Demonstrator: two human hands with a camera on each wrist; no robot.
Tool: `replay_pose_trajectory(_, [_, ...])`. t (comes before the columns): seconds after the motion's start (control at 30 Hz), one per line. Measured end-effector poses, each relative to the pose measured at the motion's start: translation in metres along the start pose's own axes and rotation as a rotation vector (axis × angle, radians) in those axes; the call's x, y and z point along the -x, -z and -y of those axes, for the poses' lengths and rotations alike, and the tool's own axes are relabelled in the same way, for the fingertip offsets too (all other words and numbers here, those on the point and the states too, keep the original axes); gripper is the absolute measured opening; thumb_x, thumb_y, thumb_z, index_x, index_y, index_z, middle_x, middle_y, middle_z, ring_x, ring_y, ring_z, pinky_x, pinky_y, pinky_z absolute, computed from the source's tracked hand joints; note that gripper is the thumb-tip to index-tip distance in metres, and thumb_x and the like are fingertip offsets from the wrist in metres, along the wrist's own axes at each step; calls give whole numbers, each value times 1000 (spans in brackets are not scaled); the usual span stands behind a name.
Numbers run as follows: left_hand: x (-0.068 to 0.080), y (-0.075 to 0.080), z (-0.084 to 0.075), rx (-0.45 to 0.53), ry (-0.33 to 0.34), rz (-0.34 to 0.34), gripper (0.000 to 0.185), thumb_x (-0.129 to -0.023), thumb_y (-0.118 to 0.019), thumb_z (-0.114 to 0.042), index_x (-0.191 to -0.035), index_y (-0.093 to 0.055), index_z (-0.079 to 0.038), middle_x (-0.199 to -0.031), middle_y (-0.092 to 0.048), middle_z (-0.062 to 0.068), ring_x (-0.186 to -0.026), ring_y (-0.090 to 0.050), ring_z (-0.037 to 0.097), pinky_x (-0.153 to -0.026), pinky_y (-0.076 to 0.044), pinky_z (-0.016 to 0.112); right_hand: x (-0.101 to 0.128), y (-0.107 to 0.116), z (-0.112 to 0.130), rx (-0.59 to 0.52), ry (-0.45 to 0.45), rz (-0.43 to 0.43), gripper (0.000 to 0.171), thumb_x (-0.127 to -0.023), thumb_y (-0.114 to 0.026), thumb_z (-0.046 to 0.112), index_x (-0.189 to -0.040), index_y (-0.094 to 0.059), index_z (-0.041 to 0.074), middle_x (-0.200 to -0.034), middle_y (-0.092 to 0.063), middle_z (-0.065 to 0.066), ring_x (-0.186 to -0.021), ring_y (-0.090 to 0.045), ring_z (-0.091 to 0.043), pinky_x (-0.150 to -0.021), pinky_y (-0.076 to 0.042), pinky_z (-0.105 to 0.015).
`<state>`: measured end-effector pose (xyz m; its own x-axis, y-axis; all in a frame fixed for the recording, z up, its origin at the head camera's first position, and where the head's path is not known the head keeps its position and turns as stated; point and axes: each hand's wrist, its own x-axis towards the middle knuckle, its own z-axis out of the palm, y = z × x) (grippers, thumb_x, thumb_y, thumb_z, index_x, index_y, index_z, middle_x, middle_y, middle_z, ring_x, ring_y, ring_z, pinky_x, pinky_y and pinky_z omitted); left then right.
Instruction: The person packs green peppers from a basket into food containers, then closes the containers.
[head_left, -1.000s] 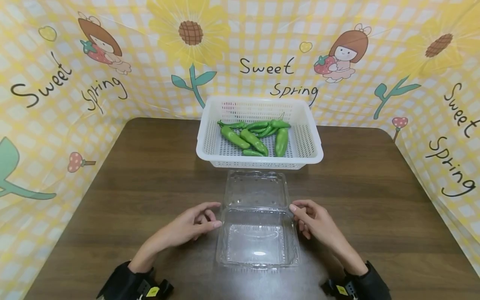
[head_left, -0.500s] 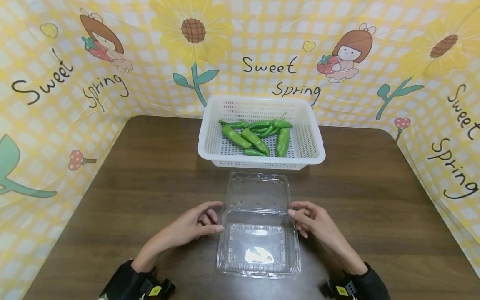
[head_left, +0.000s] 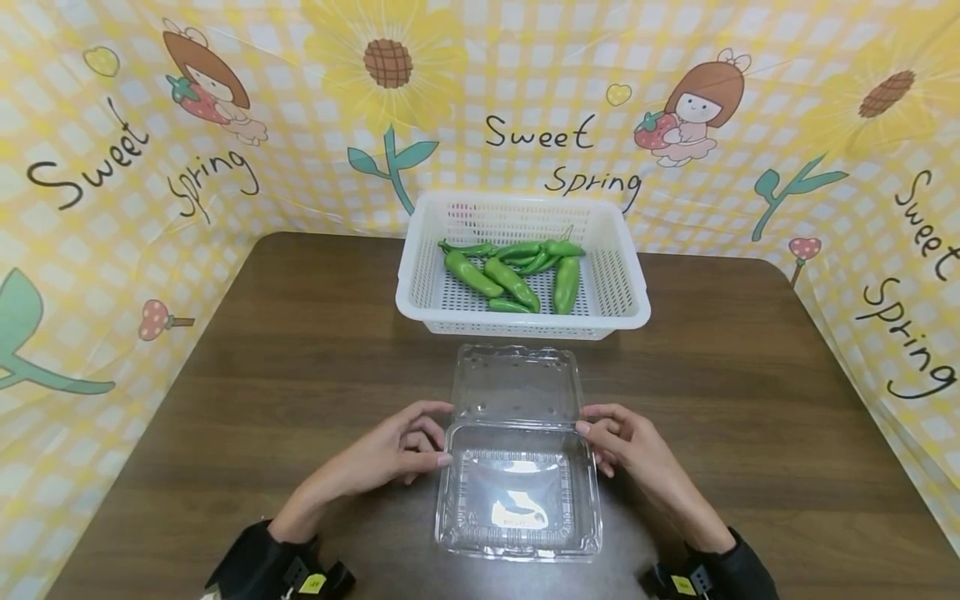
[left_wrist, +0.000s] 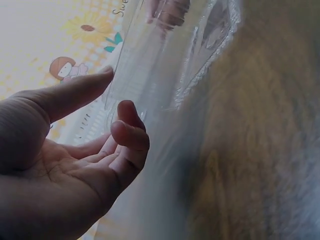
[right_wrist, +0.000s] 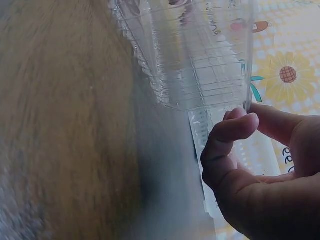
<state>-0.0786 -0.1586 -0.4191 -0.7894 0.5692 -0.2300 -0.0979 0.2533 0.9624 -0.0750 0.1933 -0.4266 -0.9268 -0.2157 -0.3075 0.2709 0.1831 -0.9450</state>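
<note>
A clear plastic clamshell container [head_left: 516, 533] stands in front of the person with its lid [head_left: 517, 383] folded back on the far side. My left hand [head_left: 397, 450] is at its left side, thumb tip right at the rim and index fingertip by the hinge; the remaining fingers curve loosely below. In the left wrist view a gap shows between the left thumb [left_wrist: 80, 92] and the fingers. On the opposite side my right hand [head_left: 630, 446] pinches the rim near the hinge corner between thumb and curled fingers, as the right wrist view shows.
Behind the container a white perforated basket [head_left: 521, 321] holds several green peppers [head_left: 510, 283]. Both stand on a brown wooden table [head_left: 300, 333]. A yellow checked cloth [head_left: 517, 75] with flower prints surrounds the table at the back and sides.
The container's near edge has come closer to the person, and its base shows brighter reflections. My left hand has shifted slightly right to the rim. The right hand stays nearly in place.
</note>
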Motion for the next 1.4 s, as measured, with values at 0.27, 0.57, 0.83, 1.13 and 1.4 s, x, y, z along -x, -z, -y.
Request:
replay_pose_trajectory(0.27, [-2,-5,1,38,-5,-30,60,-95,-67,-19,-142,-36,1,-97,-60,13,-65,-58,16,-54,-52,26,2,1,-1,30,10,-7,49,-95,-68,23,-131,-49,-4,-75,-59,-1,-52,-50,-10,-51,-44,-21])
replay_pose_trajectory(0.57, [-2,-8,2,73,-6,-32,52,-97,-66,-19,-134,-38,5,-89,-61,10,-60,-56,14,-52,-51,25,7,0,-1,62,49,-3,46,-95,-68,22,-129,-51,-4,-75,-58,-1,-51,-51,-11,-50,-46,-23])
replay_pose_trajectory(0.83, [-2,-11,1,77,6,-52,51,-95,-68,-19,-130,-38,4,-87,-63,8,-60,-57,13,-52,-50,23,11,-2,1,65,68,14,48,-94,-68,18,-129,-47,-7,-76,-59,-2,-51,-51,-10,-50,-47,-24])
replay_pose_trajectory(1.13, [-1,-13,-2,82,10,-58,51,-94,-68,-18,-128,-37,4,-87,-63,7,-60,-57,13,-52,-50,23,13,-3,2,85,104,18,42,-95,-68,16,-123,-48,-8,-74,-59,-2,-51,-51,-9,-49,-47,-24])
replay_pose_trajectory(1.4, [-1,-15,-2,95,-1,-70,48,-95,-68,-17,-126,-38,4,-83,-62,8,-58,-56,13,-51,-49,23,15,-4,1,92,101,8,37,-94,-68,19,-117,-52,-5,-75,-60,-2,-54,-52,-10,-49,-48,-24])
